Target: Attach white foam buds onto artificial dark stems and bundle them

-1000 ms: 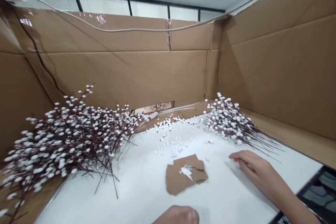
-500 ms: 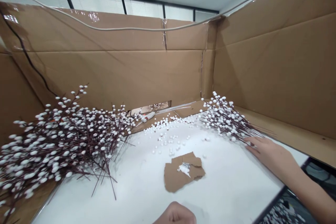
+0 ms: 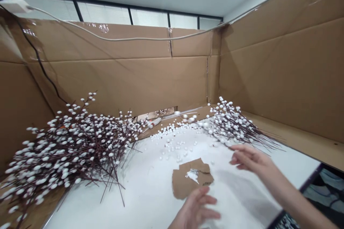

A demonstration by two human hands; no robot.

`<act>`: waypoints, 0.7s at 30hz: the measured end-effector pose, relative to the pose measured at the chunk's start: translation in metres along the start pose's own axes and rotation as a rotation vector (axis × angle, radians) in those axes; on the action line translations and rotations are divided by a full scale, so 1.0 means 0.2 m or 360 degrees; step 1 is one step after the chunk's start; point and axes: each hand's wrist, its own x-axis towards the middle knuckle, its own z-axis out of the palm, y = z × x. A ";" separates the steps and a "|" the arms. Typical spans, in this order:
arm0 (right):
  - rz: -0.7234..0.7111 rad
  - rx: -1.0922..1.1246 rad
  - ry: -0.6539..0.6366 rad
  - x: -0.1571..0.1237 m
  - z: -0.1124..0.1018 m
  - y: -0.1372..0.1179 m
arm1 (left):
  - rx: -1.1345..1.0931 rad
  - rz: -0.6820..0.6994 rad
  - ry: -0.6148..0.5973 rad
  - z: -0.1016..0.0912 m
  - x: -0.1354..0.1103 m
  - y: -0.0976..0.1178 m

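Note:
My right hand (image 3: 248,159) is raised above the white board, with its thumb and fingertips pinched at the stem of a blurred pussy willow sprig (image 3: 200,122). That sprig slants up and left across the right bunch of beaded pussy willow branches (image 3: 232,125). My left hand (image 3: 195,209) hovers with its fingers spread just over the lower edge of a torn cardboard piece (image 3: 185,186), holding nothing. A white smear (image 3: 192,175) marks that cardboard. A larger bunch of dark-stemmed branches (image 3: 72,146) lies at the left.
Loose white beads (image 3: 169,139) are scattered behind the cardboard on the white board (image 3: 150,200). A white tube (image 3: 155,123) lies near the back. Cardboard walls (image 3: 120,78) enclose three sides, with a cable (image 3: 134,38) along the top. A dark patterned surface (image 3: 322,189) lies beyond the front right edge.
My right hand has lifted off the board and now pinches a raised sprig. My left hand has opened from a loose fist and moved up over the cardboard.

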 end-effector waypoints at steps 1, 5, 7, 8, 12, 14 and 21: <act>-0.0001 0.0135 -0.0126 -0.05 0.09 -0.03 | -0.0049 0.0037 0.0069 0.00 0.01 -0.01; -0.0197 0.0094 -0.0599 -0.26 0.42 -0.11 | -0.0186 0.0135 0.0278 0.03 -0.01 0.00; -0.0279 -0.0014 -0.0723 -0.33 0.52 -0.12 | -0.0204 0.0237 0.0406 0.05 -0.03 0.03; -0.0298 -0.0055 -0.0764 -0.35 0.54 -0.12 | -0.0197 0.0264 0.0482 0.06 -0.03 0.05; -0.0388 -0.0336 -0.0485 -0.23 0.42 -0.10 | -0.0095 0.0350 0.0766 0.06 -0.05 0.16; -0.0382 -0.0805 -0.0073 -0.07 0.24 -0.05 | -0.0037 0.0428 0.0830 0.04 -0.05 0.21; -0.0476 -0.2002 0.0451 0.32 -0.21 0.16 | -0.0100 0.0445 0.0754 -0.03 -0.03 0.27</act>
